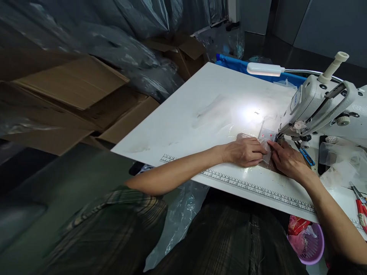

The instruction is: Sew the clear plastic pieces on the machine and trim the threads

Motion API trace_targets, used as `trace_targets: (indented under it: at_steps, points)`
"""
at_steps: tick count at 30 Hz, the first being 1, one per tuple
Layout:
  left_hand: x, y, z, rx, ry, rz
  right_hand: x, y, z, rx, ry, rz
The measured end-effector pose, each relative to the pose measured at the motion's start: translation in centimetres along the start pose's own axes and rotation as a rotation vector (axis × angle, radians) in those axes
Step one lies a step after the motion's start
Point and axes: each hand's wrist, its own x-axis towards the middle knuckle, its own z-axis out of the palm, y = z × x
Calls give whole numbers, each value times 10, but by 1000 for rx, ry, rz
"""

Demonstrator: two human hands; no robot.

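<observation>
My left hand point(245, 151) lies palm down on the white sewing table point(200, 110), its fingers pressed on a small clear plastic piece point(266, 142) with red marks. My right hand point(286, 158) pinches the same piece from the right, close to the needle area of the white sewing machine point(318, 107). A brownish piece of material point(243, 136) shows just beyond my left hand. The machine's lamp point(263, 69) lights this spot brightly.
A printed ruler point(258, 187) runs along the table's front edge. Scissors with red handles point(360, 206) lie at the far right, by clear plastic bags point(341, 164). A purple basket point(308, 244) sits below the table. Cardboard boxes point(74, 103) and plastic sheeting fill the left.
</observation>
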Motion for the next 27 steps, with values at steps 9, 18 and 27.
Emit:
trace_targets:
  at_steps: [9, 18, 27]
  points:
    - [-1, -3, 1, 52, 104, 43, -15, 28, 17, 302, 220, -165]
    - [-1, -2, 1, 20, 39, -63, -30, 27, 31, 357, 332, -253]
    - [-1, -2, 4, 46, 69, -10, -27, 19, 33, 149, 309, -202]
